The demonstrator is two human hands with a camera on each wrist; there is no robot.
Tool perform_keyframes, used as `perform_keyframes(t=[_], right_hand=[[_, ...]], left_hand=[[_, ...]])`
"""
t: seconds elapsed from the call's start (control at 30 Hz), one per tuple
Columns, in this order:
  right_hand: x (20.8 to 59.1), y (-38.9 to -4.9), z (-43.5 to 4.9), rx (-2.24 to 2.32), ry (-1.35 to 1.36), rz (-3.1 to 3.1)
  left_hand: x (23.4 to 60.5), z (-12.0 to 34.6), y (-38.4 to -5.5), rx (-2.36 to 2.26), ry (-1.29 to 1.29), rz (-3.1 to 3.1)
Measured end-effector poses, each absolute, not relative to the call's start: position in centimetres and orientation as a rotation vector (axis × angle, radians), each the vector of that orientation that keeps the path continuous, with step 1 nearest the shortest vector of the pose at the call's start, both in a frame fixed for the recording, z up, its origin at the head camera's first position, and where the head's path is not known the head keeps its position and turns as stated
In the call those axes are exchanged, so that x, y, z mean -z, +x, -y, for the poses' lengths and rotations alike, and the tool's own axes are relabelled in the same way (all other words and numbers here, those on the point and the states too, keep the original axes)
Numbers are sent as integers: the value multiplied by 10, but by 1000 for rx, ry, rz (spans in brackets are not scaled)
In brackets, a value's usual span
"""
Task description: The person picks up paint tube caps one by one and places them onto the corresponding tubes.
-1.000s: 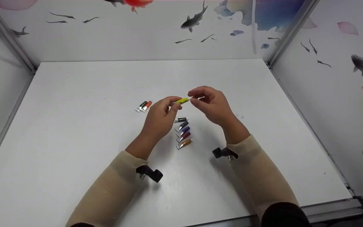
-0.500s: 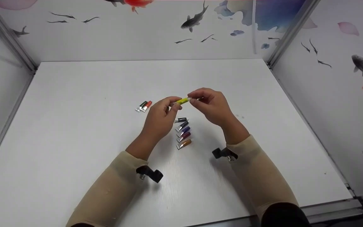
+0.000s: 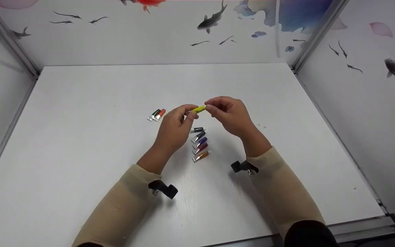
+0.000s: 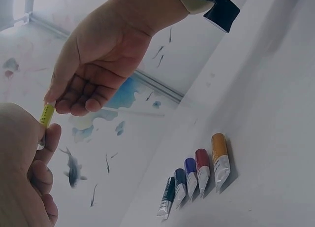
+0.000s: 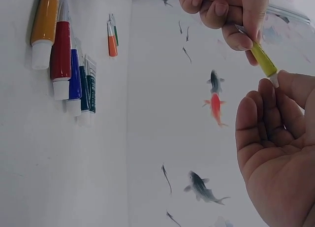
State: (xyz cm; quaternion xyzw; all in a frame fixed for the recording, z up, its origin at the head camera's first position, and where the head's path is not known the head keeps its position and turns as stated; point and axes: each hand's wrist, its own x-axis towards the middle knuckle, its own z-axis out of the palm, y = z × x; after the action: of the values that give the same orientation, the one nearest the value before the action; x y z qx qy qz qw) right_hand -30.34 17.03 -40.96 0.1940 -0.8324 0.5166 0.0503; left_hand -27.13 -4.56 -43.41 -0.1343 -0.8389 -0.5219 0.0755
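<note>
A small yellow paint tube point(image 3: 199, 109) is held above the table, between both hands. My left hand point(image 3: 174, 129) grips it near its silver end, thumb on one side and fingers on the other. At the opposite end, my right hand point(image 3: 232, 115) pinches the white cap point(image 5: 274, 81) between thumb and forefinger; in the right wrist view its other fingers are loosely curled. Below the hands lies a row of tubes: ochre point(image 3: 201, 156), red point(image 3: 201, 148), blue point(image 3: 201, 142) and two dark ones, of which the dark green tube point(image 4: 168, 192) is farthest back.
Beside the left hand, a green tube point(image 3: 155, 113) and an orange tube point(image 3: 160, 114) lie together on the white table point(image 3: 81, 137). Two tiny pale specks point(image 3: 262, 126) are on the table at right. Panels with painted fish point(image 3: 213, 19) enclose the back and sides.
The right hand's fingers have closed in a little over the cap, and less of it shows in the head view. The left hand and the tubes on the table stay put.
</note>
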Motion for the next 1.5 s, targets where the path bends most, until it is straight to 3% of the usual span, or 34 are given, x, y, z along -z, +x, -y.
perform_keyframes(t=[1.5], right_hand=[[413, -307, -166, -1546, 474, 2612]], left_hand=[[436, 44, -271, 1557, -403, 2516]])
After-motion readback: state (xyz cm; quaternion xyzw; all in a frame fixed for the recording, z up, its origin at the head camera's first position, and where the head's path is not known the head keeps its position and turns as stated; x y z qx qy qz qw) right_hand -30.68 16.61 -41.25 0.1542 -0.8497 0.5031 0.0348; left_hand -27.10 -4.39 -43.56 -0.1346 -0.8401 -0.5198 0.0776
